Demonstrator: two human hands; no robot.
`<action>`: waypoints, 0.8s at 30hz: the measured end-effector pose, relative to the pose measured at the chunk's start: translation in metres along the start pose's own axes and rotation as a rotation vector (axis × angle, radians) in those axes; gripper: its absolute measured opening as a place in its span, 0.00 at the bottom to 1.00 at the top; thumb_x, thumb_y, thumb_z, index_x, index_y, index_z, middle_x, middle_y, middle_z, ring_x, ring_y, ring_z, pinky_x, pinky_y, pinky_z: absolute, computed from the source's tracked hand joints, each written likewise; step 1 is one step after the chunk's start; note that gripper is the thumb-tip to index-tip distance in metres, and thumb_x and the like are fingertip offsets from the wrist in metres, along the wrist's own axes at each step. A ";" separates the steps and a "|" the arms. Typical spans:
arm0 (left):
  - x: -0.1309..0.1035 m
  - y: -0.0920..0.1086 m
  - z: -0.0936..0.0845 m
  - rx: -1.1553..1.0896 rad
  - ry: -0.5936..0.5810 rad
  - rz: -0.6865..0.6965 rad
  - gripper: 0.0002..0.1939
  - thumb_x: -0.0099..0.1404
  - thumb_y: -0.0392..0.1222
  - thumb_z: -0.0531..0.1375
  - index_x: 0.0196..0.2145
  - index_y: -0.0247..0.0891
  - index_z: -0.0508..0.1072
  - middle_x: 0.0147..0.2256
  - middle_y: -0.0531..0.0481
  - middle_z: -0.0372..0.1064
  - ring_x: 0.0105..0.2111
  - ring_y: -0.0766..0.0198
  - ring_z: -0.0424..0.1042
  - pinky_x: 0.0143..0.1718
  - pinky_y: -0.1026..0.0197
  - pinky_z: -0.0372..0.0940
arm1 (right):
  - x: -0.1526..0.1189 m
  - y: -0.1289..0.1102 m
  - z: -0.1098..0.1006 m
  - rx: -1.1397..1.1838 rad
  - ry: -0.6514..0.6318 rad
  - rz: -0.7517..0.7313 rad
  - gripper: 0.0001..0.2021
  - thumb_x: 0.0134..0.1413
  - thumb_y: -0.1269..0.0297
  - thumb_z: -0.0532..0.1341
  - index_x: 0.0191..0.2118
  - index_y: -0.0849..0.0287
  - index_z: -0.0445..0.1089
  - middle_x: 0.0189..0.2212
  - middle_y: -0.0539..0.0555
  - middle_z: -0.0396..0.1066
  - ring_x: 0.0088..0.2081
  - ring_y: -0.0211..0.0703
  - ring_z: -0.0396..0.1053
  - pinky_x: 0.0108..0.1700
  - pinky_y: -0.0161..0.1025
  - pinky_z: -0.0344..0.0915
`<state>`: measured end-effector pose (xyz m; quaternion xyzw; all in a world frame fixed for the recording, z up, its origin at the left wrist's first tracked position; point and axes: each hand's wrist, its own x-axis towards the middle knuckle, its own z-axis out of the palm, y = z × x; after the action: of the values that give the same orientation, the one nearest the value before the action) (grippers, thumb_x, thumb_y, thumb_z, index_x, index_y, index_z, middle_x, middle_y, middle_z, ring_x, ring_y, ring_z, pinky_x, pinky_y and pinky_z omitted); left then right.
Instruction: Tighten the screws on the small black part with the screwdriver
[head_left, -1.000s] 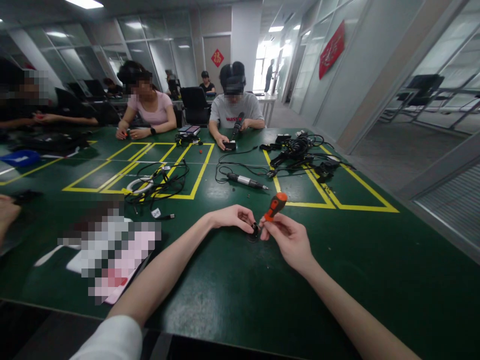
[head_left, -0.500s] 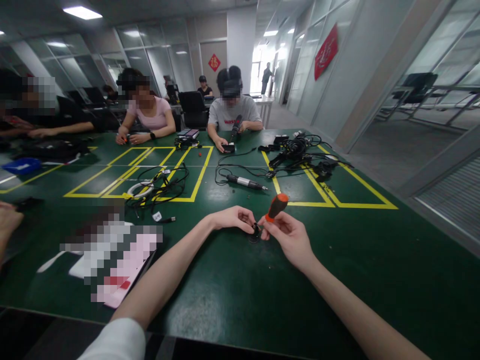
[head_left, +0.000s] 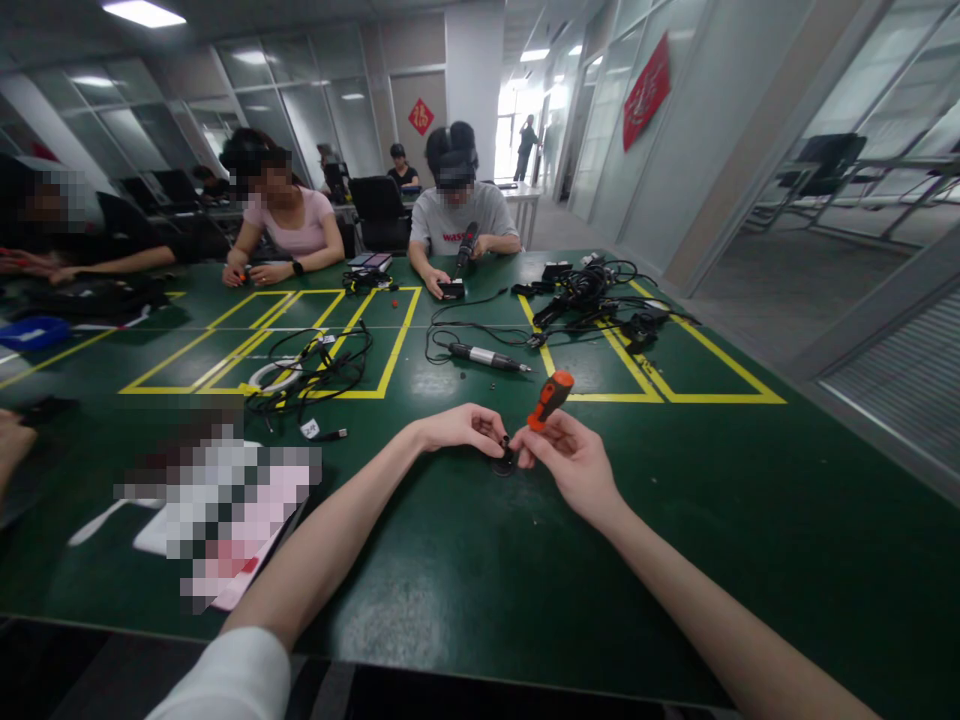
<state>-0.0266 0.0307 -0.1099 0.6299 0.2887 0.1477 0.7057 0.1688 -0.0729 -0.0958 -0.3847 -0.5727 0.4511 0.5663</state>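
Observation:
A small black part with a round base (head_left: 503,462) stands on the green table between my hands. My left hand (head_left: 474,430) is closed, its fingers pinching the upper end of this part from the left. In my right hand (head_left: 568,455) is a screwdriver with an orange and dark grey handle (head_left: 551,400). The handle tilts up and to the right, above the curled fingers; its shaft is hidden. My right fingertips are close by the black part's right side, and I cannot tell whether they touch it.
Beyond my hands lies a corded electric screwdriver (head_left: 489,357). Tangled black cables (head_left: 585,295) are at the back right, with another cable bundle (head_left: 300,375) at the left. Pixelated flat items (head_left: 225,520) lie beside my left forearm. A co-worker (head_left: 457,220) sits opposite.
The whole view has shifted slightly. My right hand still grips the screwdriver, and my left hand still pinches the black part, whose top shows a little more clearly now.

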 end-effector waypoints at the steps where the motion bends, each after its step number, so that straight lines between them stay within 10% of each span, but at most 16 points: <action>1: 0.000 0.000 0.000 -0.001 -0.003 0.002 0.25 0.40 0.47 0.81 0.32 0.35 0.78 0.32 0.54 0.78 0.33 0.68 0.74 0.45 0.60 0.66 | 0.000 -0.001 0.000 -0.011 0.001 -0.009 0.22 0.53 0.42 0.72 0.33 0.56 0.71 0.27 0.52 0.76 0.24 0.40 0.73 0.30 0.40 0.76; 24: -0.001 0.003 -0.001 0.030 -0.019 -0.001 0.25 0.40 0.49 0.81 0.31 0.35 0.77 0.30 0.55 0.77 0.32 0.69 0.73 0.43 0.61 0.66 | 0.000 0.000 0.003 -0.022 -0.027 -0.010 0.22 0.54 0.41 0.71 0.33 0.57 0.74 0.27 0.52 0.77 0.24 0.40 0.73 0.32 0.40 0.74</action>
<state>-0.0280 0.0316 -0.1065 0.6417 0.2845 0.1372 0.6989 0.1660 -0.0734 -0.0955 -0.3820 -0.5869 0.4471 0.5566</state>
